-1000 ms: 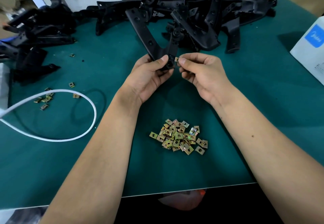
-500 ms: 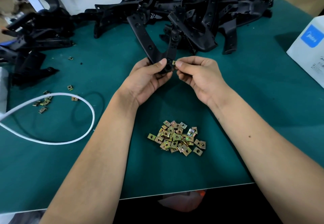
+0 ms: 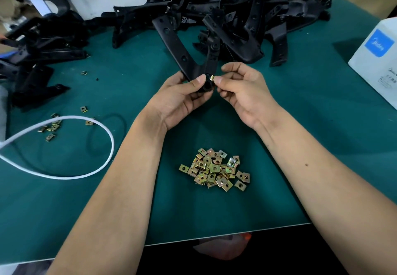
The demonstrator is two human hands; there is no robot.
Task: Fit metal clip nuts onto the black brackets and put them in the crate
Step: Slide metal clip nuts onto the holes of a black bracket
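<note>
Holding a V-shaped bracket [image 3: 189, 59] by its lower corner, your left hand [image 3: 182, 96] has its thumb pressed on the front and its fingers curled behind, so the two arms of the bracket rise up and away from you above the table [image 3: 300, 145]. Your right hand [image 3: 242, 92] pinches one clip nut [image 3: 212, 78] between thumb and forefinger, right against the bracket's edge beside your left thumb; its other fingers are curled in. Below your wrists, a heap of clip nuts [image 3: 214, 170] lies on the green table near its front edge. A few stray nuts [image 3: 51, 127] sit to the left by a looped white cable [image 3: 103, 128]. More black brackets [image 3: 247, 16] are piled along the far side, and a white box [image 3: 378, 59] stands at the right.
</note>
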